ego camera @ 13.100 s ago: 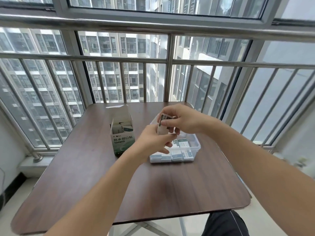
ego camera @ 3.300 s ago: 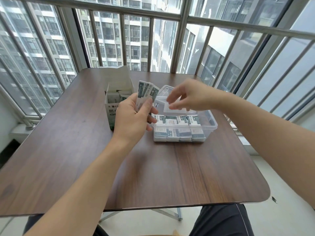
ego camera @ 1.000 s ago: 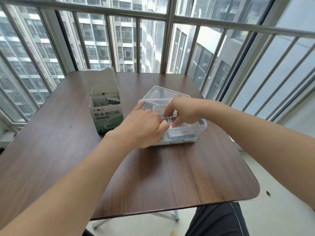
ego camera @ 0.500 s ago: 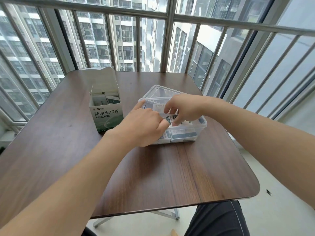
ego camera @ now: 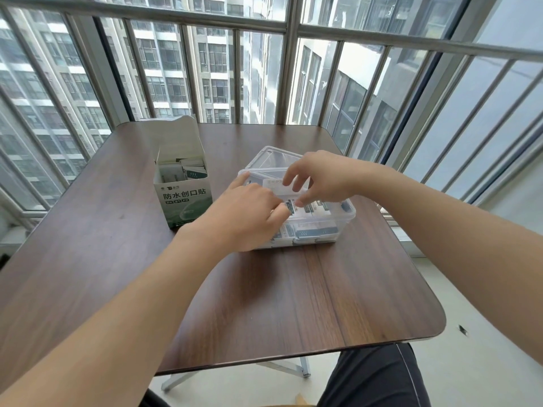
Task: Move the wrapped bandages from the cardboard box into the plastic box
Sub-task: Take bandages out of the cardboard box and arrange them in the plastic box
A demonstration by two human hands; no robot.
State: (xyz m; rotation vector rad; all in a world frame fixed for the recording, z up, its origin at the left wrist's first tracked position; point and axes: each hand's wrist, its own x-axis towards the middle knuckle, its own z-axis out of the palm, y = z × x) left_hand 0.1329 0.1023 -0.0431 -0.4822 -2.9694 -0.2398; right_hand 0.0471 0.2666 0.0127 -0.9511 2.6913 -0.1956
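Setting: a dark wood-grain table [ego camera: 264, 304] beside a barred window [ego camera: 289, 69], with high-rise blocks outside.
Cardboard box: the white-and-green cardboard box [ego camera: 185, 198] stands upright left of the plastic box, top flap raised; a few wrapped bandages [ego camera: 192, 171] show inside its mouth.
Plastic box: the clear plastic box [ego camera: 343, 214] sits mid-table, its lid [ego camera: 271, 158] open behind it; flat white-and-dark-green packets [ego camera: 316, 232] lie in rows along its near wall.
Left hand: the left hand [ego camera: 244, 218] reaches over the plastic box's near left corner, fingers curled down among the packets; whether they grip one, I cannot tell.
Right hand: the right hand [ego camera: 320, 180] hovers over the plastic box, thumb and forefinger pinching the top edge of one packet [ego camera: 291, 206], the other fingers loosely bent.
Foreground: a dark-trousered knee [ego camera: 373, 377] shows below the table edge.
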